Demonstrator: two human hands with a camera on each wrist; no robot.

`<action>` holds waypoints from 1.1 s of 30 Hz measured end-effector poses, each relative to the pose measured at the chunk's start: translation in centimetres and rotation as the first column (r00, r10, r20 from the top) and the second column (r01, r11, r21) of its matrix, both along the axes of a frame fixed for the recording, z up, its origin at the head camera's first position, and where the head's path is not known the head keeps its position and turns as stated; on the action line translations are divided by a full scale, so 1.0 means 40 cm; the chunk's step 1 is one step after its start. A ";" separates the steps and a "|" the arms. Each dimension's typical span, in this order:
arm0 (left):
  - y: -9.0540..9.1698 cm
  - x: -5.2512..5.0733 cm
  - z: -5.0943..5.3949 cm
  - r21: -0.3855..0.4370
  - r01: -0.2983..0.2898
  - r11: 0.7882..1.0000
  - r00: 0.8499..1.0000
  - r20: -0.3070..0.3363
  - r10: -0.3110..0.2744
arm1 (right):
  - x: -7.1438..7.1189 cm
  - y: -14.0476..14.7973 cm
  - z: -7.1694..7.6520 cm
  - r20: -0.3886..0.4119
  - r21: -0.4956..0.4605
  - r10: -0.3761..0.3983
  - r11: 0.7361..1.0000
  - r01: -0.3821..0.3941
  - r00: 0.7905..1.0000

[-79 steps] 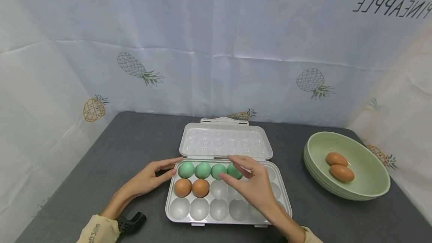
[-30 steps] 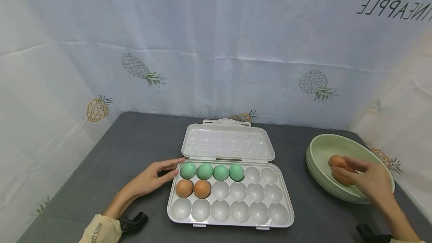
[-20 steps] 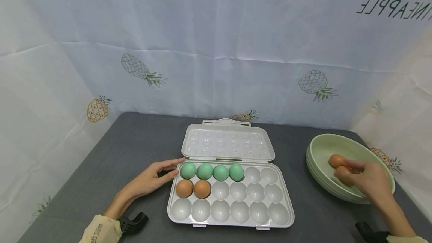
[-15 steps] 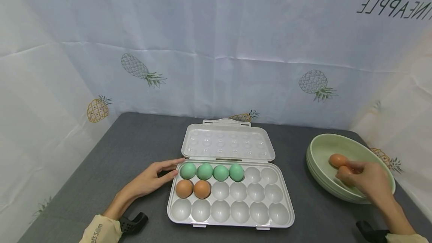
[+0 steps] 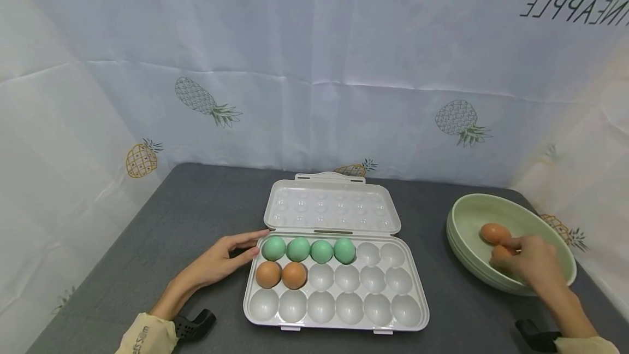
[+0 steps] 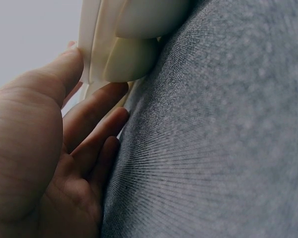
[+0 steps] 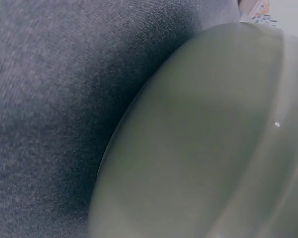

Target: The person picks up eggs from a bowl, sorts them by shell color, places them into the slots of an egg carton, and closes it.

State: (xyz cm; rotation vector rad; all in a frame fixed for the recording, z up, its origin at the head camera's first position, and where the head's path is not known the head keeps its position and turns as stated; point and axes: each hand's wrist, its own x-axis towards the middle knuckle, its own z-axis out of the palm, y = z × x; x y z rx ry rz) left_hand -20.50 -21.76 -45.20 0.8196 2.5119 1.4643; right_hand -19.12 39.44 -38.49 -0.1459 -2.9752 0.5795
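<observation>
A white plastic egg tray [image 5: 321, 306] lies on the dark table with its lid [image 5: 332, 206] folded back. Several green eggs [image 5: 298, 249] fill part of its back row; two brown eggs [image 5: 281, 275] sit in the middle row. My left hand [image 5: 213, 263] touches the tray's left edge, fingers extended; the left wrist view has the thumb [image 6: 64, 67] against the rim. At the right, my right hand [image 5: 539, 266] reaches into the green bowl [image 5: 467, 220] and holds a brown egg [image 5: 501, 255] by the fingertips. Another brown egg [image 5: 494, 233] lies beside it.
The green bowl appears stacked on another, near the table's right edge. In the right wrist view the bowl's outer wall [image 7: 188, 139] blocks sight of the right hand. A pineapple-print curtain [image 5: 314, 70] hangs behind the table [image 5: 211, 195].
My right hand has left the tray and gone into the bowl, where its fingers have taken hold of the nearer brown egg. The other egg there has shifted slightly. The left hand stays put.
</observation>
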 end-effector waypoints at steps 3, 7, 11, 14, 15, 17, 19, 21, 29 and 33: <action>0.000 0.000 0.000 0.000 0.002 1.000 1.000 -0.001 -0.002 | 0.002 -0.004 0.001 -0.017 0.003 -0.018 1.000 0.018 1.000; -0.001 0.000 0.000 -0.004 0.003 1.000 1.000 -0.007 -0.003 | 0.007 -0.011 -0.001 -0.085 -0.010 -0.041 0.999 0.040 0.996; -0.002 0.000 0.001 -0.007 0.004 1.000 1.000 -0.016 -0.005 | 0.014 -0.016 -0.005 -0.187 -0.025 -0.050 0.999 0.046 0.981; -0.002 0.000 0.001 -0.014 0.002 1.000 1.000 -0.023 -0.002 | 0.016 -0.013 -0.007 -0.242 -0.046 -0.042 0.998 0.032 0.969; -0.002 0.000 0.001 -0.016 0.001 1.000 1.000 -0.023 -0.001 | 0.017 -0.012 -0.007 -0.258 -0.054 -0.038 0.998 0.025 0.966; -0.002 0.000 0.000 -0.018 -0.001 1.000 1.000 -0.023 0.000 | 0.020 -0.012 -0.007 -0.282 -0.072 -0.044 0.997 0.024 0.958; -0.002 0.000 -0.001 -0.017 -0.002 1.000 1.000 -0.022 0.001 | 0.022 -0.012 -0.009 -0.299 -0.093 -0.060 0.995 0.034 0.952; -0.002 -0.001 -0.002 -0.015 -0.002 1.000 1.000 -0.018 0.002 | 0.024 -0.014 -0.011 -0.319 -0.123 -0.097 0.991 0.061 0.943; 0.001 -0.001 0.001 -0.021 -0.006 1.000 1.000 -0.008 0.005 | 0.036 -0.042 -0.004 -0.314 -0.486 -0.356 0.857 0.173 0.880; 0.001 0.001 0.002 -0.025 -0.009 1.000 1.000 0.001 0.009 | 0.034 -0.072 0.007 -0.420 -0.696 -0.460 0.716 0.048 0.782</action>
